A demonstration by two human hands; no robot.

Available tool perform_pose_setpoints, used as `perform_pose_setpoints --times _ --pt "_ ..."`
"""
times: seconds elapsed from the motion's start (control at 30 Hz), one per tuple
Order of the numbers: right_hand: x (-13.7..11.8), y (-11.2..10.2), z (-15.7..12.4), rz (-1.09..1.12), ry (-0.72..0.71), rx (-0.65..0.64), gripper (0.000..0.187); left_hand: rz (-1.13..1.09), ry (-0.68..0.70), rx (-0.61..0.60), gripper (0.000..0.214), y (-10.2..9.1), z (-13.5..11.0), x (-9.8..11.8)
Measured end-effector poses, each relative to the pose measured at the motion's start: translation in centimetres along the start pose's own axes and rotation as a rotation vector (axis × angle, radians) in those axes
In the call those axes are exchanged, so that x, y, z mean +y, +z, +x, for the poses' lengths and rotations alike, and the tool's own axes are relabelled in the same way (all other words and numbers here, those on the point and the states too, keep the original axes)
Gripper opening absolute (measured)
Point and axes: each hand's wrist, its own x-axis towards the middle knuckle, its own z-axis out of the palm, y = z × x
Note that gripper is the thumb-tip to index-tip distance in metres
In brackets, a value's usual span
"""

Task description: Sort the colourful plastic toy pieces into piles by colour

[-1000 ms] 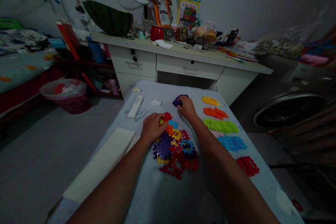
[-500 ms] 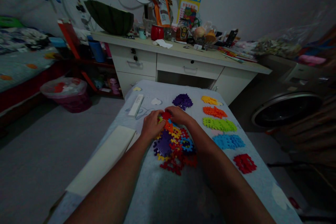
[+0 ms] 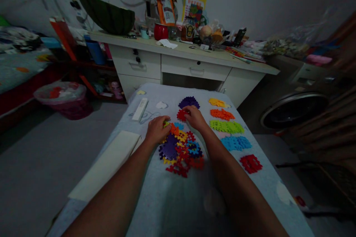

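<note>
A mixed heap of toothed plastic building pieces [image 3: 182, 152] in several colours lies at the middle of the cloth-covered table [image 3: 172, 200]. My right hand [image 3: 194, 116] pinches a red toothed piece [image 3: 181, 115] beyond the heap, just before the purple pile [image 3: 189, 102]. At the heap's far left side, my left hand [image 3: 158, 129] has its fingers curled by a yellow-green piece [image 3: 166, 123]; whether it grips that piece is hidden. Sorted by colour along the right are yellow [image 3: 217, 102], orange [image 3: 222, 114], green [image 3: 226, 126], blue [image 3: 236, 143] and red [image 3: 251, 163] pieces.
Left of the heap lie a long white board [image 3: 107, 164] and a small white box [image 3: 139, 110]. A cluttered desk [image 3: 191, 50] stands behind the table, a washing machine [image 3: 292, 100] to the right. A pink bin [image 3: 65, 103] stands on the floor at left.
My right hand has moved away from my left, carrying the red piece off the heap toward the purple pile. My left hand stays by the heap. The whole view has shifted slightly.
</note>
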Motion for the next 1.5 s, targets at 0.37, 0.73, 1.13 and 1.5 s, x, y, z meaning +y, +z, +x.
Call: perform_pose_setpoints --times 0.37,0.73,1.13,1.5 --pt "3.8 -10.5 -10.5 0.153 0.168 0.030 0.031 0.002 0.053 -0.029 0.037 0.0 0.3 -0.9" --pt "7.5 -16.8 -20.4 0.028 0.328 -0.167 0.022 0.070 0.115 -0.071 0.042 -0.3 0.1 -0.6" --pt "7.3 -15.8 -22.6 -0.235 0.303 -0.152 0.014 0.162 0.188 -0.054 0.044 -0.4 -0.9 0.6" --pt "0.1 -10.7 -17.4 -0.172 0.001 -0.265 0.030 0.024 0.195 -0.107 0.042 -0.9 -1.1 0.8"
